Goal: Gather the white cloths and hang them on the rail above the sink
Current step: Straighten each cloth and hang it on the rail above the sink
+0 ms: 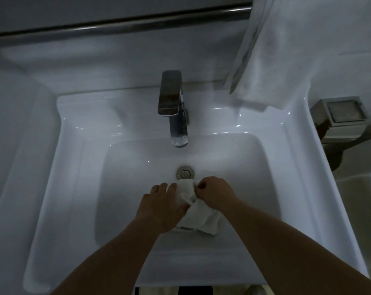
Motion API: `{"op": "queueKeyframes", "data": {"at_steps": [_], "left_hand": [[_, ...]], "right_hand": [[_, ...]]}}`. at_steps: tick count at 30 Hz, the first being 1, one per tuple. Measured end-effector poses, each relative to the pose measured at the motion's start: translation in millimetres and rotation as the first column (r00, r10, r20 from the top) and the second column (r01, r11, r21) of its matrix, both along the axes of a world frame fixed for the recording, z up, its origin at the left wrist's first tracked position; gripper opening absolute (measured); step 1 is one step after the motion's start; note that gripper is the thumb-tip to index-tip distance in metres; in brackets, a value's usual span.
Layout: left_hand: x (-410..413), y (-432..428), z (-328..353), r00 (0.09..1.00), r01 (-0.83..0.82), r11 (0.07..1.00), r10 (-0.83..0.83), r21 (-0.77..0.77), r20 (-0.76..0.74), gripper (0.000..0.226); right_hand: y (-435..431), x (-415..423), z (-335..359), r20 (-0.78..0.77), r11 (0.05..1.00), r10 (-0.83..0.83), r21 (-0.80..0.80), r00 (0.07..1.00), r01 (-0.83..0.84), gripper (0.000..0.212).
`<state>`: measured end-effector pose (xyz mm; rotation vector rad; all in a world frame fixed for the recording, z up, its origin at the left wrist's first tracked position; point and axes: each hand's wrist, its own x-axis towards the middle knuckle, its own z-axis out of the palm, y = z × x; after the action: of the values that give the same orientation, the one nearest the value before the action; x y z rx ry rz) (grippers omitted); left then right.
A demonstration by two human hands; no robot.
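White cloth point(199, 216) is lying bunched in the sink point(74, 145) basin, near side, just short of the drain point(185, 172). Its far end is almost touching the drain and its near end is pointing back at the person, so the long axis is running roughly near to far, tilted a bit right.

Both hands are sitting on it. Left hand point(161, 205) is lying along the cloth's left edge with fingers fairly straight and spread, pressing rather than gripping; the thumb is partly hidden in the folds. Right hand point(214, 192) is curling its fingers and pinching the far right part of the cloth. The right hand has the real grip.

Rail point(116, 24) is running left to right along the far wall, above and behind the tap point(174, 107), well apart from the hands. One hung cloth point(265, 50) is already draping over its right end; the left and middle stretch is showing bare.

Judgement: the cloth is sitting directly under the hands, so the lift is going straight up and then far, and the bare rail section lies on the left hand's side.
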<state>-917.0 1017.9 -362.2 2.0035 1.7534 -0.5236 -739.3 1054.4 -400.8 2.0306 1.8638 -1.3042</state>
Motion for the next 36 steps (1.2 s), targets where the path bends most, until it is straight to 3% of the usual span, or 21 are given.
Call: {"op": "queueKeyframes", "data": {"at_steps": [2, 6, 11, 16, 25, 30, 33, 36], "left_hand": [[-2.6, -1.6, -1.0, 1.0, -0.001, 0.999, 0.002, -0.037, 0.018, 0.082], [-1.5, -7.5, 5.7, 0.993, -0.011, 0.998, 0.018, -0.063, 0.112, 0.074], [7.2, -11.5, 28.0, 0.983, -0.038, 0.999, 0.043, -0.031, 0.178, 0.052], [19.0, -11.5, 63.6, 0.973, 0.049, 0.997, -0.061, 0.056, 0.222, 0.027], [59.4, -23.8, 163.0, 0.889, -0.168, 0.952, 0.034, 0.257, 0.458, 0.024], [87.4, -24.0, 222.6, 0.829, -0.216, 0.956, 0.073, 0.197, 0.554, 0.05], [100.2, -20.0, 255.6, 0.792, -0.29, 0.927, 0.093, 0.239, 0.603, 0.037], [107.0, -18.9, 286.6, 0.831, -0.263, 0.91, 0.045, 0.32, 0.555, 0.029]], "right_hand": [[-1.7, -3.3, 2.6, -0.027, 1.0, -0.003, -0.006, 1.0, 0.003, 0.04], [-3.8, -4.2, 21.7, -0.012, 1.0, 0.026, 0.002, 1.0, -0.026, 0.032], [-4.0, 3.4, 52.1, -0.185, 0.982, -0.189, -0.034, 0.964, 0.186, 0.022], [-11.3, 18.7, 95.9, -0.302, 0.951, -0.306, -0.057, 0.903, 0.304, 0.031], [-1.8, 43.6, 218.5, -0.415, 0.922, -0.309, 0.092, 0.856, 0.377, 0.03], [-1.8, 51.7, 291.0, -0.407, 0.926, -0.237, 0.18, 0.882, 0.332, 0.034], [-4.6, 57.6, 323.5, -0.439, 0.921, -0.211, 0.21, 0.873, 0.328, 0.031], [-3.5, 64.8, 355.1, -0.474, 0.92, -0.214, 0.196, 0.854, 0.339, 0.042]]}}
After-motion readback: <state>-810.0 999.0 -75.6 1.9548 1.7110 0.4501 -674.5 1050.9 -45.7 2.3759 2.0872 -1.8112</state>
